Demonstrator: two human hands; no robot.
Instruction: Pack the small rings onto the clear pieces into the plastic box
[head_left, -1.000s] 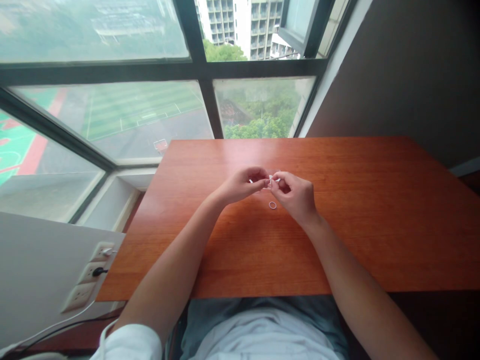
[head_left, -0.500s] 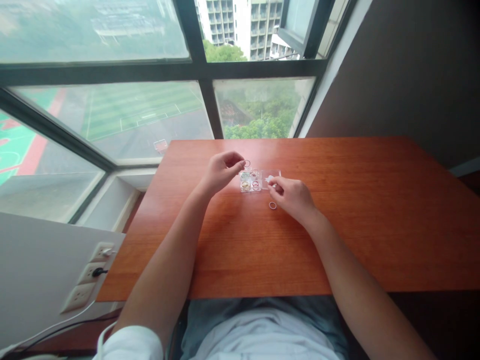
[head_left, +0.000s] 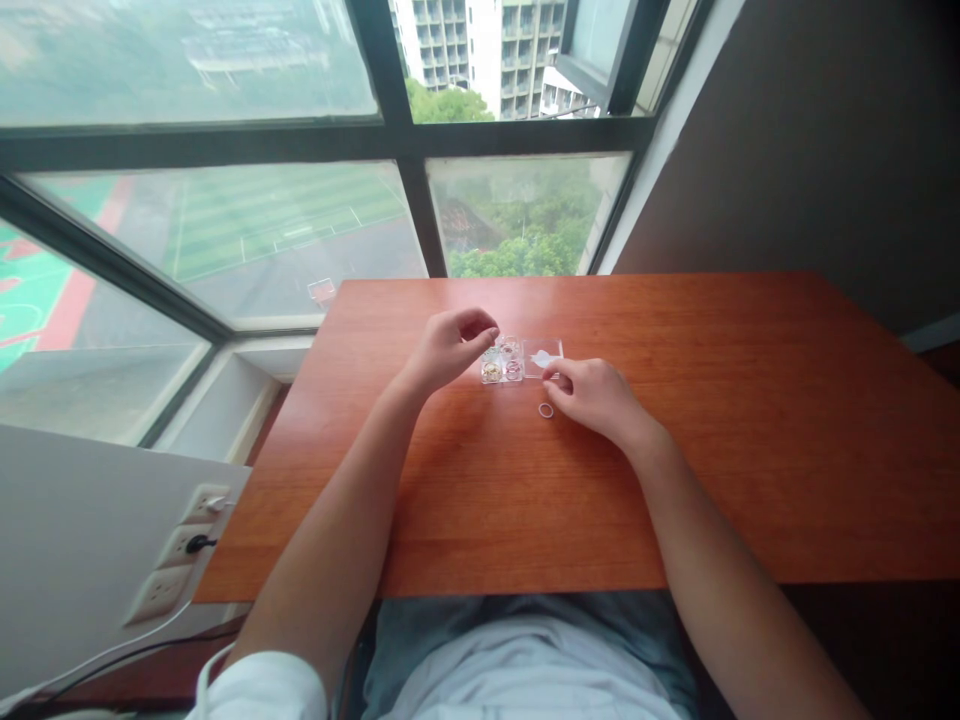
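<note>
**Two bare hands [head_left: 450, 345] at sm. clear box [head_left: 501, 381], wooden table by window**

Reddish-brown table [head_left: 750, 450], glossy nr far edge. Beyond: dark window frame [head_left: 409, 142] w/ sports field [head_left: 292, 215] & bldgs [head_left: 517, 50] outside. Dark wall [head_left: 757, 180] on R; sockets [head_left: 180, 545] w/ plugs low L.

Box sits mid-table, beyond centre: compartments hold sm. coloured rings, clear lid [head_left: 531, 370] lies flat to R w/ white piece [head_left: 543, 356] on it. Loose pale ring [head_left: 546, 416] on table, just nearer.

L hand covers box's far-L corner; thumb & forefinger close together, can't tell if pinching anything. R hand [head_left: 596, 392] overlaps lid's near-R corner, fingers curled, tips bunched; grip unclear.
</note>
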